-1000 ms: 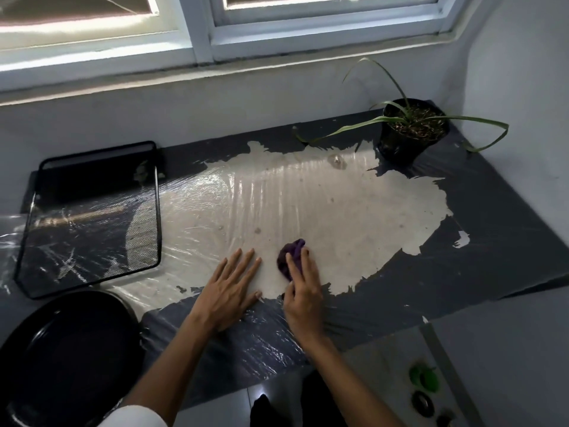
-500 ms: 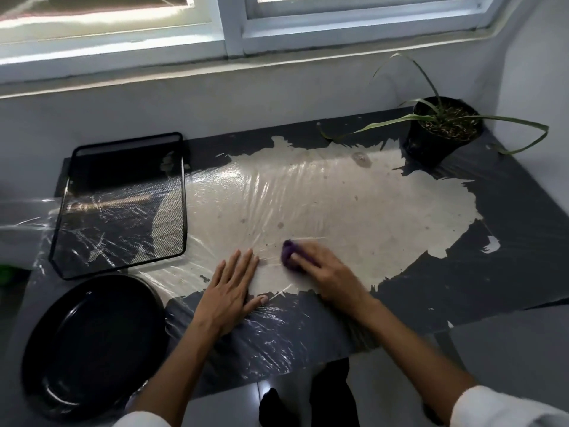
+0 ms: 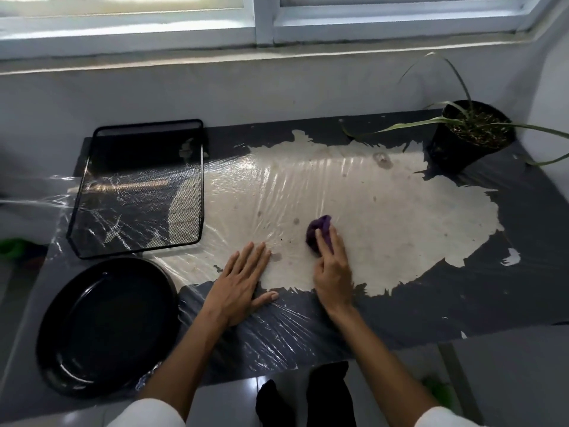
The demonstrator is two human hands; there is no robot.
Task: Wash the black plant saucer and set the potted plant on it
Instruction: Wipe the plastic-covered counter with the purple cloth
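Black plant saucer is sitting at about 8 o'clock on the table, at its near left corner, just in front of the mesh tray; it is lying empty and right way up; both hands are working well apart from it. Left hand is pressing flat on the plastic film, fingers spread and holding nothing; right hand is curling its fingers over a purple cloth near table centre, pinning it against the film. Saucer is lying toward 8 o'clock from the left hand, nearer to it than to the right.

Judgement: saucer is looking like rigid moulded plastic, light, glossy, probably slippery when wet; best taken by the raised rim, thumb inside, fingers under the edge. Potted plant is standing at 2 o'clock, upright, far corner; likely heavier with soil, thin pot wall possibly flexing, so gripping low around the pot with both hands, clear of the long leaves, seems advisable.
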